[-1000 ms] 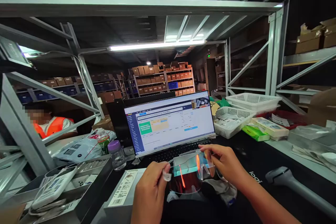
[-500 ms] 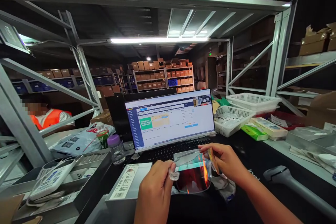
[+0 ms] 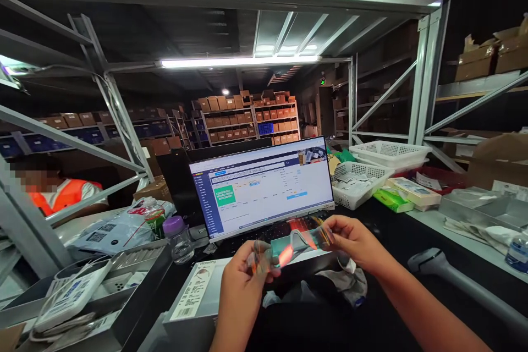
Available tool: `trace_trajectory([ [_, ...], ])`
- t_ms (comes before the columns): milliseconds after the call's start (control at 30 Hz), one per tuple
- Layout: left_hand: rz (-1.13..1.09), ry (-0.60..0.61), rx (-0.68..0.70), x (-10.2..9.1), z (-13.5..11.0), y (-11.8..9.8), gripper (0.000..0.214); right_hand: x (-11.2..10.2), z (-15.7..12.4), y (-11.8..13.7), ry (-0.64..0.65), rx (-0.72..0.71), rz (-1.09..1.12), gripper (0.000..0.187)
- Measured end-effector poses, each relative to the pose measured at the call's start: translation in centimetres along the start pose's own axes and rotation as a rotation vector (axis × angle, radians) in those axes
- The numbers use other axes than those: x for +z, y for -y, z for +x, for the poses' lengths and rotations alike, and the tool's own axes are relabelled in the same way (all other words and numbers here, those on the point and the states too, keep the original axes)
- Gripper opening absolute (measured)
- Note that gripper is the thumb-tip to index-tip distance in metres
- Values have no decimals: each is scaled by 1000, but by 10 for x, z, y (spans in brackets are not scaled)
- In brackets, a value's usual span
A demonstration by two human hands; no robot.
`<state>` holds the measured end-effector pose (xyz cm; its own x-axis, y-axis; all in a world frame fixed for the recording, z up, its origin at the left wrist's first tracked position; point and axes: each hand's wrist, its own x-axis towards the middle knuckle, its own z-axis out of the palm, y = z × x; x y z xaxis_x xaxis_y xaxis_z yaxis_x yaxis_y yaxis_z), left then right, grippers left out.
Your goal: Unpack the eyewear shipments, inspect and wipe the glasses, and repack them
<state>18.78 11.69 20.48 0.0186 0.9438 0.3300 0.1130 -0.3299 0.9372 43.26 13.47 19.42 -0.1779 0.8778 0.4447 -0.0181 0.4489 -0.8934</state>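
My left hand point(image 3: 244, 280) and my right hand point(image 3: 355, 241) are closed on opposite sides of a pair of sunglasses point(image 3: 293, 246) with a shiny red-orange lens and a clear frame. The sunglasses hang in the air in front of the keyboard point(image 3: 272, 225), tilted so that reflections cover much of the lens. Below my right hand lies a crumpled grey cloth point(image 3: 345, 285). A grey box point(image 3: 214, 280) with a printed white label stands left of my left hand, which partly hides it.
A lit monitor point(image 3: 264, 192) stands behind the hands. A barcode scanner point(image 3: 433, 264) lies at right, with white baskets point(image 3: 358, 181) beyond. On the left are an open grey tray point(image 3: 136, 291) and a purple-capped bottle point(image 3: 181, 239). A person in an orange vest point(image 3: 61, 198) sits farther back.
The sunglasses have turned, so the broad red lens face no longer shows fully. My left fingers have shifted along their side. The whole view has swung slightly right.
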Motion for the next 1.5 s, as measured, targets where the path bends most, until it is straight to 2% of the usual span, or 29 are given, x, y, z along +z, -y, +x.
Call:
trace_trajectory([
  [67,85,-33,19,-4,4,2,32,-4,-1,3,-24,-31,10,30],
  [167,210,-46,122,-7,9,8,30,-11,-6,9,-33,-154,-148,26],
  [267,296,20,251,-7,14,16,26,-18,-13,12,-43,-258,-287,21],
  [500,295,163,339,9,21,31,21,-35,-39,-1,-64,-330,-321,15],
  [600,311,186,359,16,20,36,21,-40,-48,-7,-78,-309,-327,15],
  [833,401,281,243,28,21,49,33,-45,-60,-24,-81,-211,-224,28],
  [1000,442,356,95,33,30,60,9,-52,-64,-42,-155,-38,-183,35],
  [1067,454,326,52,32,33,65,28,-62,-63,-48,-228,23,-103,35],
  [1133,481,272,41,31,31,67,39,-75,-62,-52,-342,65,-8,37],
  [1233,560,301,62,42,23,61,36,-98,-61,-55,-518,88,59,41],
  [1333,704,487,105,66,16,43,27,-115,-61,-56,-652,98,89,45],
  [1433,1043,662,130,87,19,22,27,-122,-62,-57,-714,101,107,47],
  [1500,1244,694,118,90,25,12,31,-123,-63,-58,-716,105,117,47],
])
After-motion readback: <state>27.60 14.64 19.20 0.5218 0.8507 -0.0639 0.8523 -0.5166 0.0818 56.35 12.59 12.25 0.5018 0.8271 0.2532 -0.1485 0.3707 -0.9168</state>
